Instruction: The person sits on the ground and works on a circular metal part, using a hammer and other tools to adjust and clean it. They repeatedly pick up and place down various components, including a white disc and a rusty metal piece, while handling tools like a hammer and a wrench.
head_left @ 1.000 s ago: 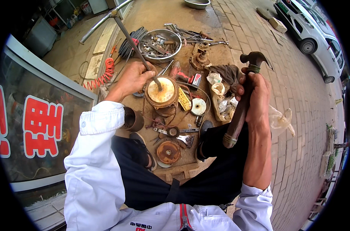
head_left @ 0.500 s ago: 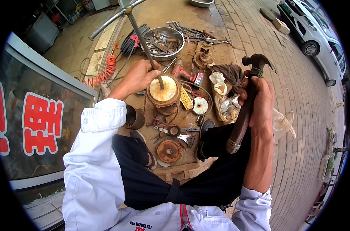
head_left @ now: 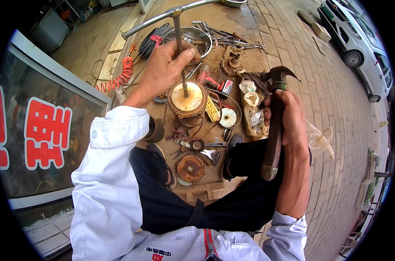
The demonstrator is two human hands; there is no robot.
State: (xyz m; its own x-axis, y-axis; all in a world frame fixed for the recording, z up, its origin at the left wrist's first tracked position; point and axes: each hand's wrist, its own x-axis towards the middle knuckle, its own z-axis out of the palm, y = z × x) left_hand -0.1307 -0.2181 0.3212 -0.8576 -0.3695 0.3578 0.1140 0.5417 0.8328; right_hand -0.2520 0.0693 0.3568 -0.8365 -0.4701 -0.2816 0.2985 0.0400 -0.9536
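Note:
My left hand [head_left: 167, 65] is closed around the shaft of a long steel T-bar tool [head_left: 177, 31], high up below its crossbar. The shaft's lower end meets the middle of the cream, rust-stained top of a round housing [head_left: 178, 105]. My right hand [head_left: 284, 115] grips a claw hammer [head_left: 273, 154] by its dark handle, head up, to the right of the housing. A red cordless power tool [head_left: 209, 79] lies just behind the housing. A rusty disc [head_left: 190, 167] lies between my feet, and a white disc [head_left: 228, 116] lies right of the housing.
A steel bowl [head_left: 206, 34] of parts, wrenches [head_left: 232, 40], black cable [head_left: 149, 42] and a red coiled hose [head_left: 119, 80] lie around. A glass door [head_left: 43, 174] stands left; a box of rags and bags [head_left: 254, 122] is right. A white car [head_left: 362, 52] is parked beyond.
My left hand has moved up the shaft, away from the housing, and the T-bar has tipped rightward, more upright. The hammer in my right hand is slightly lower, its handle more vertical.

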